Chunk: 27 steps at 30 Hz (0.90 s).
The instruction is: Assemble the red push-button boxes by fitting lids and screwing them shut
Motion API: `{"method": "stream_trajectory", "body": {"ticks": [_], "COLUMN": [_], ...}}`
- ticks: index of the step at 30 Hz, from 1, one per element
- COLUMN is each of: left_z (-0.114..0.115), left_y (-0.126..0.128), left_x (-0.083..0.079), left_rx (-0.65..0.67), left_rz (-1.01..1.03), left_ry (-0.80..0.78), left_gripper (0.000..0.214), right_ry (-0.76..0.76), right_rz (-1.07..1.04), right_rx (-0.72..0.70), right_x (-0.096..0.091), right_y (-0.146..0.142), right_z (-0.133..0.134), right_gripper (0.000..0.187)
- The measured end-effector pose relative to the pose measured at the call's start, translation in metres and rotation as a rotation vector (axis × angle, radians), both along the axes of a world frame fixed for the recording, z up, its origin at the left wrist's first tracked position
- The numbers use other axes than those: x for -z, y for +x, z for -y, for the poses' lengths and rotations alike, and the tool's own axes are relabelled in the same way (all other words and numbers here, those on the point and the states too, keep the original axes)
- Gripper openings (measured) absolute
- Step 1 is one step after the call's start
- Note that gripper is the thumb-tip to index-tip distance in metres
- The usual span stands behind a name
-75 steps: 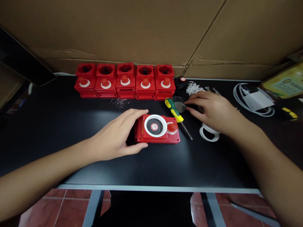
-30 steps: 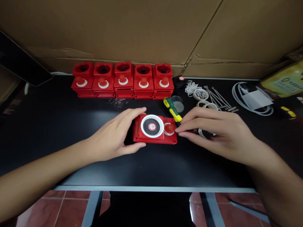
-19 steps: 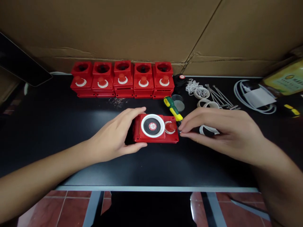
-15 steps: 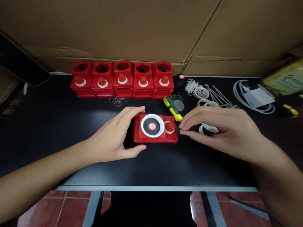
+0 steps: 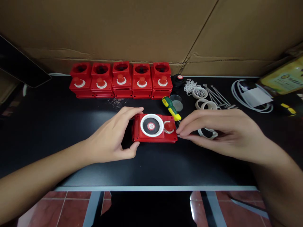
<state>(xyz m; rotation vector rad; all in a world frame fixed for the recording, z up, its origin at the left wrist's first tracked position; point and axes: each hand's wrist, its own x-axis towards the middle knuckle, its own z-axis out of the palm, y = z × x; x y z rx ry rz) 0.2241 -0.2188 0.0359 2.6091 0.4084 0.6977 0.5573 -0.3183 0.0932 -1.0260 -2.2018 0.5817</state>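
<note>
A red plastic box (image 5: 139, 136) lies flat on the black table. On its top are a white ring around a black disc (image 5: 151, 126) with a red-and-white emblem, and a red knob (image 5: 169, 126). My left hand (image 5: 113, 137) grips the box's left end, thumb at the front edge and fingers at the back. At the right end, my right hand (image 5: 217, 130) pinches a small metal piece, apparently a screw (image 5: 178, 135), close to the front right corner. Just behind that hand lies a green and yellow screwdriver (image 5: 172, 108), its tip partly covered by the fingers.
Several similar red boxes (image 5: 120, 78) stand in a row at the back. To their right are a clear round dish (image 5: 176, 103), white hooks (image 5: 190, 86), a small bowl of screws (image 5: 200, 93), metal rods (image 5: 217, 96), white rings (image 5: 205, 104) and a coiled white cable (image 5: 239, 97).
My left hand has closed on the box's left end. My right fingers have moved slightly left and down, bringing the small metal piece to the box's right corner.
</note>
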Motion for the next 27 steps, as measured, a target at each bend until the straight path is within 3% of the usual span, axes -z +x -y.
{"method": "stream_trajectory", "body": {"ticks": [11,27], "left_z": [0.001,0.0], "left_y": [-0.001,-0.001], "left_x": [0.001,-0.001], "left_rx": [-0.004,-0.002], "left_rz": [-0.009,-0.003], "left_ry": [-0.005,-0.016], "left_gripper": [0.083,0.087], "right_ry": [-0.029,0.007], "right_rz": [0.028,0.053], "right_rx": [-0.071,-0.091], "right_x": [0.011,0.011], "right_y": [0.003,0.004], "right_z": [0.001,0.0], "right_gripper": [0.008,0.012]}}
